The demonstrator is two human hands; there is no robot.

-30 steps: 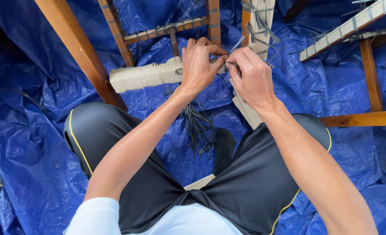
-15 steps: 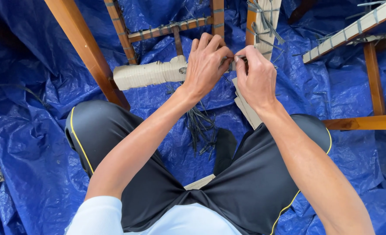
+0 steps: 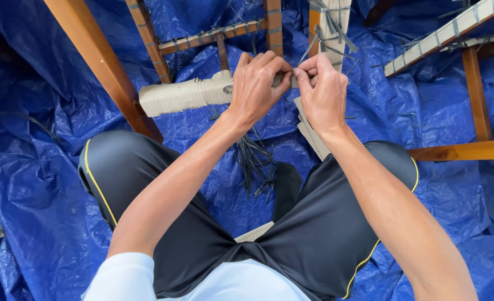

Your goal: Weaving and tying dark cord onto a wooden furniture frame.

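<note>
1. Blue tarp [image 3: 30,167]: covers the floor, crumpled, whole scene.
2. Wooden frame leg [image 3: 99,61]: far left, slanted, orange-brown, runs down to the person's left knee.
3. Black shorts w/ yellow piping [image 3: 163,223]: near centre, knees spread left and right.
4. Cardboard-wrapped rail [image 3: 186,95]: beige, ridged, lies horiz. at centre-left; right end goes under the left hand.
5. Left hand [image 3: 258,83]: fingers curled tight, clenched over the rail end and pinching a thin dark strip; what exactly it pinches is mostly hidden.
6. Bundle of dark strips [image 3: 255,161]: loose on tarp between knees, just near of the hands.
7. Right hand [image 3: 322,92]: thumb and forefinger pinched shut on a thin grey strip [image 3: 305,53], fingertips touching the left hand's.
8. Flat beige strap [image 3: 311,134]: hangs below the right hand, slants toward right thigh.
9. Upright post w/ grey bindings [image 3: 336,22]: far, just past right hand.
10. Bound slat [image 3: 447,33] and wooden rails [image 3: 470,150]: far right.
</note>
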